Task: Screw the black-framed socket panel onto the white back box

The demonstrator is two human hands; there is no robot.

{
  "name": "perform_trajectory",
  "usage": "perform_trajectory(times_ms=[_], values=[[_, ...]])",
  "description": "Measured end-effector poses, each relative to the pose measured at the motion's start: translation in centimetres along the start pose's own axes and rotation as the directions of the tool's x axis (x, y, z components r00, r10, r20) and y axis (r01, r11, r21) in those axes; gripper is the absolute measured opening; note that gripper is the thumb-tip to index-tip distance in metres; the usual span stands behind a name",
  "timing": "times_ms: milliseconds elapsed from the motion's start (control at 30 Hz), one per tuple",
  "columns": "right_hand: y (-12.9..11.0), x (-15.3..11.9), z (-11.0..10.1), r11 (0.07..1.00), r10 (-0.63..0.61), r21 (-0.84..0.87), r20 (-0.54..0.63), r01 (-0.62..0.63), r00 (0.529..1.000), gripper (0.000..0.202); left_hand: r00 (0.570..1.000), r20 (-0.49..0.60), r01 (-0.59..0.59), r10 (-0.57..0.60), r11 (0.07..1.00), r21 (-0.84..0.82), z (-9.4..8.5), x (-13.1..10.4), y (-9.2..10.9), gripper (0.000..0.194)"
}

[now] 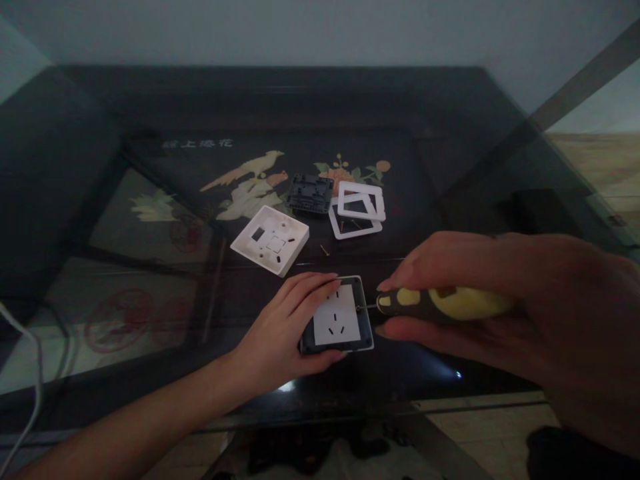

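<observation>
A wall socket with a white face and dark surround lies near the table's front edge, set in a white box. My left hand is closed around its left side, fingers over the top and thumb along the near edge. A yellow and dark screwdriver is gripped in my right hand. Its thin shaft reaches left, and the tip meets the right side of the socket, where a screw seems to sit. Part of the socket is hidden under my left fingers.
Beyond the hands lie an open white back box, a dark socket module and two white frames, one overlapping the other. A loose screw rests near the box. At the left a white cable hangs by the glossy dark table.
</observation>
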State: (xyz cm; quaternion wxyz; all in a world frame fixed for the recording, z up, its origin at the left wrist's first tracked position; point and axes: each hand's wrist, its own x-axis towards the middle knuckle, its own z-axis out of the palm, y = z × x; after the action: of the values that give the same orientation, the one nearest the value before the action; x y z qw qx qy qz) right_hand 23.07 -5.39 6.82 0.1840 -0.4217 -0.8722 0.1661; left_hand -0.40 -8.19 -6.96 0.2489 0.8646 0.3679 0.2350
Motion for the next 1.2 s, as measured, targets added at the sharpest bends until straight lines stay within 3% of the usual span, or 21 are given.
perform_trajectory(times_ms=[167,300,467,700,900,1033,1200], values=[[0.59,-0.28,0.18,0.988,-0.130,-0.072,0.050,0.134,0.990,0.019,1.000,-0.002,-0.001,0.001,1.000,-0.002,0.02,-0.03,-0.04,0.081],[0.61,-0.54,-0.06,0.969,-0.240,0.083,0.081,0.234,0.967,0.024,1.000,-0.013,-0.007,0.007,1.000,-0.003,-0.06,-0.05,-0.03,0.082],[0.45,-0.44,-0.31,0.967,-0.209,0.172,0.092,0.191,0.974,0.033,1.000,-0.020,-0.013,0.013,1.000,0.012,-0.13,0.02,0.08,0.083],[0.73,-0.59,-0.05,0.988,-0.130,0.094,0.117,0.119,0.985,0.008,0.999,-0.037,-0.037,0.037,0.999,0.012,0.04,-0.04,0.09,0.079],[0.62,-0.18,0.07,0.990,-0.141,-0.001,0.057,0.142,0.988,0.013,1.000,0.007,-0.014,0.013,0.999,0.036,0.00,0.02,-0.01,0.078],[0.81,-0.22,-0.43,0.979,-0.193,0.067,0.039,0.191,0.980,0.029,1.000,0.002,-0.028,0.028,0.999,0.034,-0.05,0.07,-0.01,0.080],[0.93,-0.71,-0.34,0.987,-0.158,0.036,0.058,0.156,0.986,0.037,0.999,-0.019,-0.030,0.031,0.999,0.034,-0.01,0.09,0.04,0.078]])
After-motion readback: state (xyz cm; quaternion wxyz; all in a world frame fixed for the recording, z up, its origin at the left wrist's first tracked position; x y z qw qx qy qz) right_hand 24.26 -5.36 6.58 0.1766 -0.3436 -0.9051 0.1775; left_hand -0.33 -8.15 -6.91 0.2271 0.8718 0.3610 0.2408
